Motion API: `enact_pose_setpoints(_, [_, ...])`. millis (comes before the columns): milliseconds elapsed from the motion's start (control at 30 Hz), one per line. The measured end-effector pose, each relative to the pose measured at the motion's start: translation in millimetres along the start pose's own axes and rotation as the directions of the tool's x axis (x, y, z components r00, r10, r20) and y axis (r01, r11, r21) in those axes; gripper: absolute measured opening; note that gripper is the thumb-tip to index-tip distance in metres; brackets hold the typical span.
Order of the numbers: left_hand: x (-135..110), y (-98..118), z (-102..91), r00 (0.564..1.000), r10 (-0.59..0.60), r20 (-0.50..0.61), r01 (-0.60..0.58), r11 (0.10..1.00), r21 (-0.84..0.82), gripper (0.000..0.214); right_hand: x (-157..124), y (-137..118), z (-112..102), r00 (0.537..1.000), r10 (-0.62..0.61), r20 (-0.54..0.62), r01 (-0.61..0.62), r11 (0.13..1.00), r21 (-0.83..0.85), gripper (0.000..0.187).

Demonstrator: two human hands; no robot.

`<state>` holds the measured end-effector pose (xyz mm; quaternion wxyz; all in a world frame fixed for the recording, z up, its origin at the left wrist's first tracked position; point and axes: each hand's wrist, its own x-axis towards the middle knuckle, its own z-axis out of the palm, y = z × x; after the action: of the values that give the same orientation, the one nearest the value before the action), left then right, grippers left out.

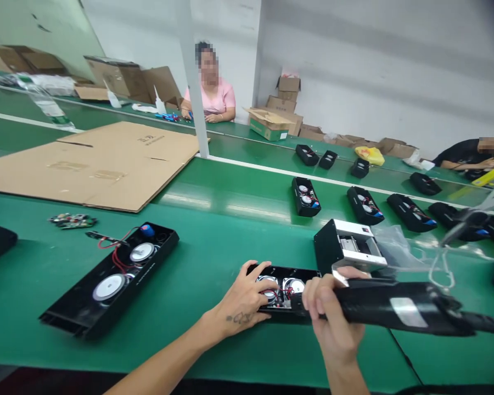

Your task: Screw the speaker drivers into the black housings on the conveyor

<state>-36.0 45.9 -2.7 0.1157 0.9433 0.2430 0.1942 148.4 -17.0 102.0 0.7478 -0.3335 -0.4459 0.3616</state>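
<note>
- Left hand [241,299]: fingers [267,286] spread and open, gripping nothing; they bear down on the open black speaker housing [286,314] (a tattoo marks the wrist).
- Right hand [327,304]: fingers curl shut around the barrel of a black corded electric screwdriver [395,307]; its tip is hidden behind them, so contact with the housing cannot be confirmed.
- Risks: a slipping screwdriver tip could puncture a round speaker driver [295,286]; loose red wires [276,296] could be pinched if trapped under the tool; reduced left-hand pressure could let the housing shift on the green assembly belt [214,247]; drag from the cord could pull the screwdriver off line.
- Housing position: it lies under the left fingers, at 3 o'clock from the left palm; its right end meets the right fingers.
- Nearby: a white-topped black unit [348,247] sits at 1 o'clock from the housing; a second open housing [107,288] lies at 9 o'clock; a loose circuit board [72,220] lies at 10 o'clock.
</note>
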Motion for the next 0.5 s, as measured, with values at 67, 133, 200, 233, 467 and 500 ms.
enact_pose_setpoints(67, [0, 1, -1.2, 1.0, -0.002, 0.003, 0.002, 1.0, -0.006, 0.021, -6, 9, 8, 0.997, 0.037, 0.063, -0.035, 0.999, -0.024, 0.029])
enact_pose_setpoints(133, [1, 3, -2.9, 1.0, -0.012, 0.003, 0.012, 1.0, -0.02, 0.019, -9, 17, 11, 0.993, 0.065, 0.098, -0.06, 0.997, -0.051, 0.029])
enact_pose_setpoints(200, [1, 4, -4.6, 1.0, -0.019, 0.008, 0.019, 0.999, -0.034, 0.017, -11, 23, 12, 0.99, 0.092, 0.103, -0.086, 0.994, -0.068, 0.029])
enact_pose_setpoints(233, [1, 4, -5.1, 1.0, -0.019, 0.012, 0.019, 0.999, -0.038, 0.016, -12, 26, 13, 0.989, 0.103, 0.101, -0.095, 0.992, -0.077, 0.028])
enact_pose_setpoints(467, [0, 2, 0.5, 0.999, 0.014, -0.048, -0.014, 1.0, 0.0, 0.019, -13, 35, 12, 0.987, 0.102, 0.127, -0.086, 0.988, -0.13, 0.028])
enact_pose_setpoints(500, [-1, 1, 1.7, 0.998, 0.015, -0.054, -0.015, 1.0, 0.005, 0.018, -13, 35, 12, 0.986, 0.089, 0.142, -0.071, 0.989, -0.131, 0.029])
